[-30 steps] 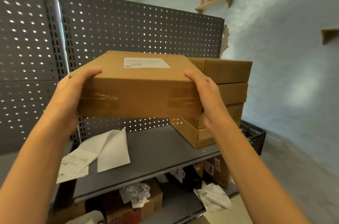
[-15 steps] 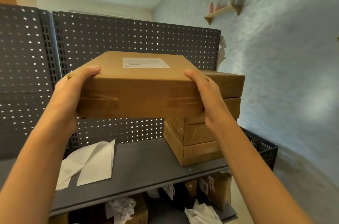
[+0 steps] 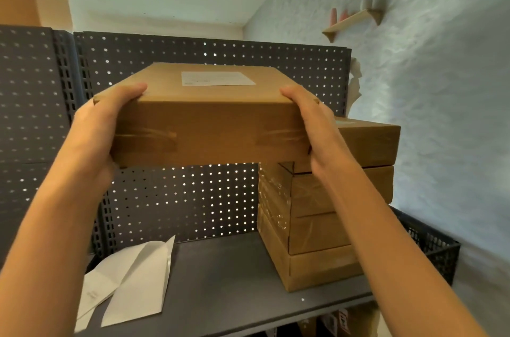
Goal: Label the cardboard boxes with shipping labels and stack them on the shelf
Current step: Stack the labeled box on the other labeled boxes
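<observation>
I hold a flat cardboard box [image 3: 212,126] in the air in front of the pegboard, with a white shipping label [image 3: 216,78] on its top. My left hand [image 3: 102,129] grips its left end, thumb on the top edge. My right hand [image 3: 311,126] grips its right end the same way. The box hangs above the grey shelf [image 3: 226,281] and just left of and slightly higher than a stack of several cardboard boxes [image 3: 325,215] on the shelf's right side. Clear tape strips run across the held box's front face.
White label backing sheets [image 3: 132,278] lie on the shelf's left part. A dark perforated pegboard [image 3: 179,198] forms the back. A black mesh crate [image 3: 430,248] sits right of the stack by the textured wall. More boxes show below the shelf.
The box in both hands has risen relative to the stack, its top now above the stack's top box. The view has tilted upward, showing the ceiling lamp.
</observation>
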The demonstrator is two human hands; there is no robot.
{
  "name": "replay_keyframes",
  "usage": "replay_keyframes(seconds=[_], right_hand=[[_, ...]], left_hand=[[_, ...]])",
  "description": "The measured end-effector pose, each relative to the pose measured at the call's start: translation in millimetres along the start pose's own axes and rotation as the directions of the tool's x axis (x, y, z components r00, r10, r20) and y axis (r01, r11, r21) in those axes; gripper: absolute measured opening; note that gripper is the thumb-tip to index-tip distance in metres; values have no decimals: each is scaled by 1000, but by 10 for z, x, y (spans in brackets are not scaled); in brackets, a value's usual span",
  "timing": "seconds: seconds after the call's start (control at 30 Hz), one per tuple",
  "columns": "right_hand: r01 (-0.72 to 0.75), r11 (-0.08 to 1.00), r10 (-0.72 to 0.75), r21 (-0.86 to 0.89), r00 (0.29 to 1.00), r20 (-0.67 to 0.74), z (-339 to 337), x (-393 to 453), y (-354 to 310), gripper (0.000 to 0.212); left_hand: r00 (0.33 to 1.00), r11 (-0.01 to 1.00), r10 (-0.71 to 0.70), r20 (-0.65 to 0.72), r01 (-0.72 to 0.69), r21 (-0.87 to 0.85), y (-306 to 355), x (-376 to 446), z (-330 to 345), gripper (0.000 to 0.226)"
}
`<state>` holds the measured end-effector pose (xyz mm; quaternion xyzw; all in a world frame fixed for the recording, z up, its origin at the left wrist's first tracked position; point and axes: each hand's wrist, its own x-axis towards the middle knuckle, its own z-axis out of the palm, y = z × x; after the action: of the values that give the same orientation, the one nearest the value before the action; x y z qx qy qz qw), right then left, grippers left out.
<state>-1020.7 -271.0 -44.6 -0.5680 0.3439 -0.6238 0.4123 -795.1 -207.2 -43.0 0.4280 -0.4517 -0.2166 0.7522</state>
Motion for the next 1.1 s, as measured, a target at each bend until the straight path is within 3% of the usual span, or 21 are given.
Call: replay_keyframes(seconds=[0.53, 0.77, 0.97, 1.1], right_hand=[[104, 994, -103, -34, 994, 22, -1091, 999, -20, 30], [96, 995, -96, -30, 995, 4, -1615, 1279, -6, 58], [102, 994, -103, -42, 994, -31, -1929, 1412, -25, 35], [60, 997, -61, -50, 998, -18, -2052, 1494, 10, 32]], left_hand=[[999, 999, 20, -36, -21, -28, -191, 139, 1396, 23], [1000, 998, 18, -6, -19, -64, -288, 123, 2029, 28], [999, 998, 19, 25, -18, -63, -368, 121, 2370, 20], [1000, 998, -11, 25, 12, -58, -419, 113, 2516, 22]])
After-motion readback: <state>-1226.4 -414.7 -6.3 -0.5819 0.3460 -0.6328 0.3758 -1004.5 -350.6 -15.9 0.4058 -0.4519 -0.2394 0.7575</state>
